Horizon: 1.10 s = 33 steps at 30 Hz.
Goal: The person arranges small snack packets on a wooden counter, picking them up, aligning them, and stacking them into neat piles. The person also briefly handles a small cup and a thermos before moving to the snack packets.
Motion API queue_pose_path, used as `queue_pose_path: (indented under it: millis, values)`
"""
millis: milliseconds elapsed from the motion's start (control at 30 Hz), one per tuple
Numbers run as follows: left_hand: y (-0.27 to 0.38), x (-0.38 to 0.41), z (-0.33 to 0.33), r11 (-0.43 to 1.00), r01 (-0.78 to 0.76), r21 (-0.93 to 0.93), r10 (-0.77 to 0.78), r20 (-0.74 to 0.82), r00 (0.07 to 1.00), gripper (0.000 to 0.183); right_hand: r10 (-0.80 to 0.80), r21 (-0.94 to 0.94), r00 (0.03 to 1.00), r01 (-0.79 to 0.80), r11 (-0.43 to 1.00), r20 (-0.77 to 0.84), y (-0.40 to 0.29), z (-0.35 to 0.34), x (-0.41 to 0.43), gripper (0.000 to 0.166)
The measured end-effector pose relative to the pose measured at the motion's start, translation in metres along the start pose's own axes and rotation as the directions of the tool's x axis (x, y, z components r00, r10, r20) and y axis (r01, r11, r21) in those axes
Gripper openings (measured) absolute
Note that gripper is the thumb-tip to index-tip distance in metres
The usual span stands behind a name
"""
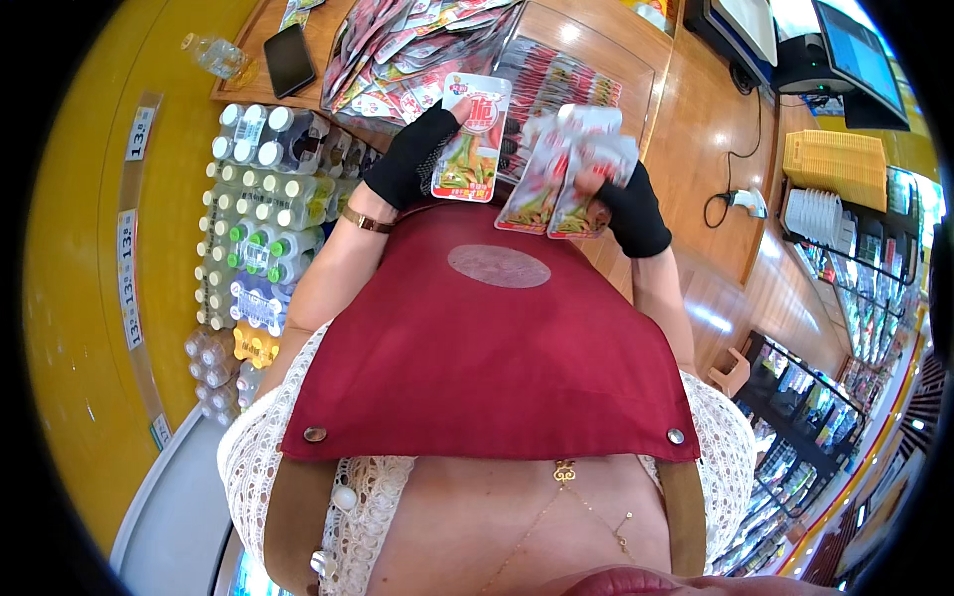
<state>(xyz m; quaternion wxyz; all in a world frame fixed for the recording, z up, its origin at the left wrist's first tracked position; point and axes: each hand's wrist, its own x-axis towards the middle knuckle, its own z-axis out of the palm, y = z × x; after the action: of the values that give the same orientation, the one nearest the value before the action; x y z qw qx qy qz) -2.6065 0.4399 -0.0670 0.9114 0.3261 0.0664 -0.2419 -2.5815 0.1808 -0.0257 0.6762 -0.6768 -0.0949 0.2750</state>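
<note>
My left hand (421, 149), in a black fingerless glove, holds one snack packet (477, 145) upright, its printed front towards me and my thumb on its upper left edge. To the right, my right hand (630, 201), gloved the same way, grips a fanned bunch of similar packets (563, 175), slightly blurred. Both hands are in front of the dark red apron (484, 335). Just beyond them lies a large heap of loose packets (417, 52). Beside the heap, a box (563, 74) holds packets in neat rows, partly hidden by those in my right hand.
A phone (289, 61) and a clear bottle (220, 58) lie at the wooden counter's left end. Shrink-wrapped bottles (261, 194) are stacked below. On the right are a cabled handheld scanner (747, 201), a screen (861, 56) and stacked yellow trays (835, 167).
</note>
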Motion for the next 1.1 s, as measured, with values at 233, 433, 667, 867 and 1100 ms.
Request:
queue_pose_path:
  millis: [233,433,667,867,1100]
  values:
    - [-0.038,0.035,0.035,0.990,-0.122,-0.076,0.117,-0.061,0.991,0.039,0.222,0.199,0.970,-0.199,0.960,-0.102,0.002,0.039,0.017,0.045]
    - [-0.015,0.020,0.048,0.998,-0.065,0.001,0.065,0.098,0.993,0.049,0.129,0.367,0.992,-0.116,0.923,-0.011,0.000,0.026,0.009,0.046]
    - [-0.069,0.037,0.035,0.596,-0.392,0.701,0.521,0.034,0.853,0.044,0.005,0.371,0.982,0.066,0.926,-0.188,0.008,0.061,0.013,0.057]
    - [-0.020,0.024,0.060,0.305,-0.551,0.777,0.755,0.156,0.637,0.053,0.012,0.287,0.997,0.012,0.958,-0.082,0.006,0.049,0.008,0.058]
    - [-0.014,-0.002,0.055,0.504,-0.436,0.746,0.429,0.222,0.875,0.042,-0.109,0.307,0.980,0.054,0.950,0.165,0.005,0.065,0.002,0.065]
